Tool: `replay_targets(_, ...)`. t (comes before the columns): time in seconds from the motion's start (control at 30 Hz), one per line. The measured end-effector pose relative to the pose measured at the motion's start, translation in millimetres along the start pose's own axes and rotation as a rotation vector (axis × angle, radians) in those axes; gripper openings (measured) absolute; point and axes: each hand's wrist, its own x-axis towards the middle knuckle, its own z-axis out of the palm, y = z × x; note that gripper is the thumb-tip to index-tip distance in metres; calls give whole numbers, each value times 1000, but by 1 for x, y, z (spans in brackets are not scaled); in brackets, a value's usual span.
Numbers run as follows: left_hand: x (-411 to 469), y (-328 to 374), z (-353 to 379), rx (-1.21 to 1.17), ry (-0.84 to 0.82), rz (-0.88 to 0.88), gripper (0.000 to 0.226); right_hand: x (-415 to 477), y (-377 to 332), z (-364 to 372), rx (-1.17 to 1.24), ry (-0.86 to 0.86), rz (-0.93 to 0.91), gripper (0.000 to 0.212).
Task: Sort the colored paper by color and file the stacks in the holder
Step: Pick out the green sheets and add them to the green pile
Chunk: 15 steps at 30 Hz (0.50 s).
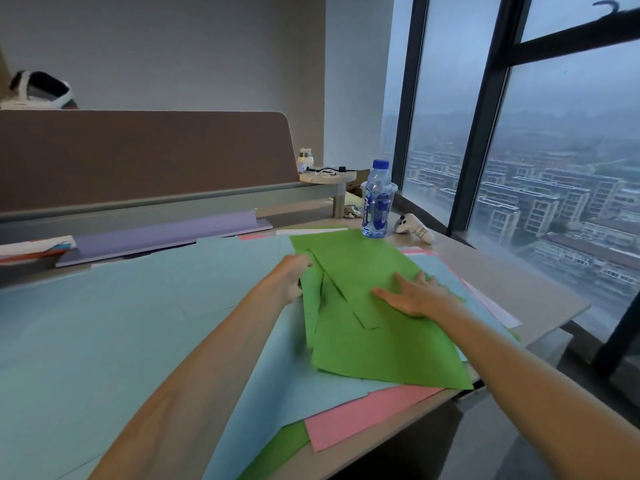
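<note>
Hands first: the left hand [294, 275] was closed on the nine o'clock edge of the green sheets [381, 344], its fingertips out of sight behind the paper, while the right hand [414, 294] lay flat and spread on the same sheets at their three o'clock side, pressing them down. The two hands were apart, with the fanned green pile between them. The pile sat skewed on top of the blue sheets [138, 323], which covered most of the desk [519, 289] out toward nine o'clock, and a pink sheet [363, 417] stuck out from under them at six o'clock. To my eye such paper would be light, limp and quick to slide sheet over sheet, so it looked best squared up under a flat palm and then lifted by two opposite edges, since one corner alone would let it droop and fan out. The purple holder [166, 233] lay at eleven o'clock from the hands, well apart from them, against the brown divider [138, 157]. A water bottle [375, 202] and a small soft toy [414, 228] stood at one o'clock, near the window [554, 168]. I could not count the green sheets, nor tell what lay beneath the blue ones beyond a green corner showing at six o'clock. The holder's slots were hard to make out, and the blue sheets ran off the edge of view.
</note>
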Motion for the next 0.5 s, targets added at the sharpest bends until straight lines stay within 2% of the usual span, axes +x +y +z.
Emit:
replay_targets(0.1,11,1,12,79,32,-24,52,1,-8,0,-95,40,-23,97)
replay_targets(0.27,24,4,18,108,89,-52,62,-2,-17,-5,-95,111,-88,82)
replay_targets(0.37,31,4,21,148,127,-31,62,-5,-14,-7,-3,131,-90,76)
replay_targets(0.5,32,4,26,276,162,3,68,3,-4,-1,90,92,14,85)
